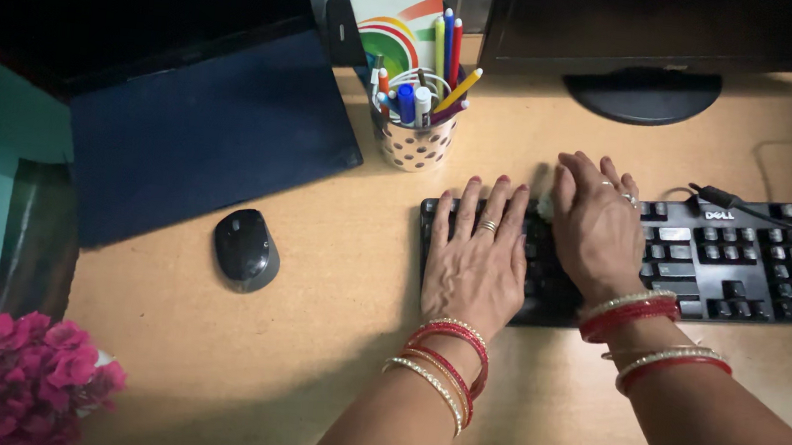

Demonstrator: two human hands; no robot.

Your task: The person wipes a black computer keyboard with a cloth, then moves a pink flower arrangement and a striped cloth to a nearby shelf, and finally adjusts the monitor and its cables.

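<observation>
We rest our left hand (475,264) flat, fingers spread, and our right hand (597,227) loosely cupped over a small pale wad, on the rigid black plastic keyboard (741,261), seemingly light, best gripped at its ends, lying on the tan wooden desk (307,340).

Both forearms reach forward from the lower edge of the head view, roughly parallel, palms facing down. The left hand (476,259) lies flat with its fingers (468,207) stretched forward and slightly spread, the thumb tucked toward the right side; a ring sits on one finger and red and gold bangles circle the wrist. The right hand (599,223) sits just beside it and a little further forward, its knuckles raised and its fingers (580,168) curled downward with the tips hidden; it looks pressed onto something pale beneath it. Rings show on it too, and red and gold bangles ring the wrist and forearm
</observation>
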